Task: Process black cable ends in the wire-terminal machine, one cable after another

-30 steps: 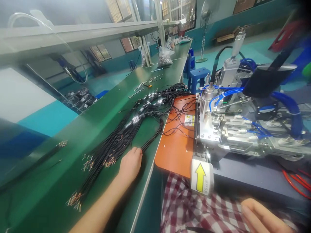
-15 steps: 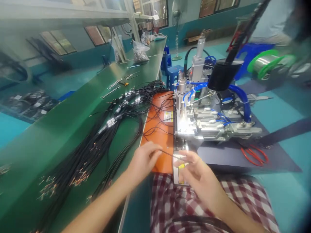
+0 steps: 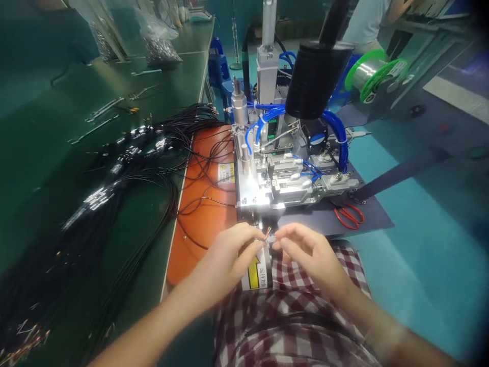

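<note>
My left hand [image 3: 235, 252] is closed in a pinch on the end of a thin black cable, just in front of the machine. Small coloured wires [image 3: 269, 232] fan out from between its fingertips. Facing it, my right hand [image 3: 311, 252] has thumb and forefinger pressed together beside a tiny greyish piece [image 3: 271, 239] at the wire tips; what its fingers hold is too small to make out. Both hands hover over a white label with a yellow arrow [image 3: 253, 274]. Behind them stands a metal machine [image 3: 263, 188] with blue air tubes [image 3: 338, 135].
Bundles of black cables [image 3: 126, 163] lie on the green bench [image 3: 183, 71] at left, some crossing an orange board [image 3: 202, 219]. Red-handled scissors or pliers [image 3: 349, 216] rest right of the machine. A black lamp head [image 3: 313, 81] and a green wire spool [image 3: 369, 74] hang above. A person [image 3: 369, 23] is behind.
My view has turned right and down. The hands have drawn closer together; the cable stretched between them before now shows its coloured wire ends at my left fingertips.
</note>
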`<state>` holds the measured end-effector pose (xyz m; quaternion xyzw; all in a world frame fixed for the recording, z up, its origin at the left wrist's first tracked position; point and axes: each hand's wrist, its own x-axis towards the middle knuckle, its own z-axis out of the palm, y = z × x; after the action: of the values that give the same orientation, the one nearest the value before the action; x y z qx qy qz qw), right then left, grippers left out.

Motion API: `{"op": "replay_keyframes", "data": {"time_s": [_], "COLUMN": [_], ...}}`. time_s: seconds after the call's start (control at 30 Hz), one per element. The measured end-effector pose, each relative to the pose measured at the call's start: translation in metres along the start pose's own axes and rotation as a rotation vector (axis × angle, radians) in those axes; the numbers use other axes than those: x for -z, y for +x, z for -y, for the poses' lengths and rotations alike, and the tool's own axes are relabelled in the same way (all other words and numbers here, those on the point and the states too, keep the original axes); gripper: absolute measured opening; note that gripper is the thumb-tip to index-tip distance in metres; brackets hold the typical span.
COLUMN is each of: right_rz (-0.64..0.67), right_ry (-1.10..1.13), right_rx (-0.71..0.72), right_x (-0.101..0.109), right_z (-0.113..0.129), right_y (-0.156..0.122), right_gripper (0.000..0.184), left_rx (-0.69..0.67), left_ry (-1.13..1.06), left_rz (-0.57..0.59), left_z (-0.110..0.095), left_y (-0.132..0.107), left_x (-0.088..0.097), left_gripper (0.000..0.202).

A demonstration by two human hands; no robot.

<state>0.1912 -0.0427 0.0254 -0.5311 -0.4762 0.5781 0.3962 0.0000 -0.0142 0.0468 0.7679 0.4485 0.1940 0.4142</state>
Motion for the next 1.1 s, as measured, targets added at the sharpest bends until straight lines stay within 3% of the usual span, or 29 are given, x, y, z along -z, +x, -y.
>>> {"op": "replay_keyframes", "data": {"time_s": [0.47, 0.6, 0.8, 0.97, 1.1], "right_rz": [-0.031, -0.129, -0.115, -0.185, -0.206], "right_ry": [-0.042, -0.279, -0.689, -0.843, -0.744], "right_rx": [0.097, 0.347, 0.766, 0.884, 0.891], "right_x": [-0.004, -0.002, -0.003, -0.002, -0.006], "right_z": [-0.009, -0.002, 0.001, -0.007, -0.011], "right_y": [0.017, 0.014, 0.014, 0.016, 0.013], "right_gripper": [0.008, 0.015, 0.026, 0.021, 0.017], "left_rx": [0.341, 0.447, 0.515, 0.516, 0.506], "left_ry": [-0.412, -0.466, -0.526, -0.524, -0.532], "left_rz": [0.036, 0.007, -0.003, -0.006, -0.013], "left_z": [-0.004, -0.006, -0.006, -0.004, -0.003], "left_y": [0.013, 0.010, 0.010, 0.010, 0.009], "left_x": [0.000, 0.000, -0.002, -0.005, -0.006], "left_gripper": [0.017, 0.015, 0.016, 0.015, 0.016]}}
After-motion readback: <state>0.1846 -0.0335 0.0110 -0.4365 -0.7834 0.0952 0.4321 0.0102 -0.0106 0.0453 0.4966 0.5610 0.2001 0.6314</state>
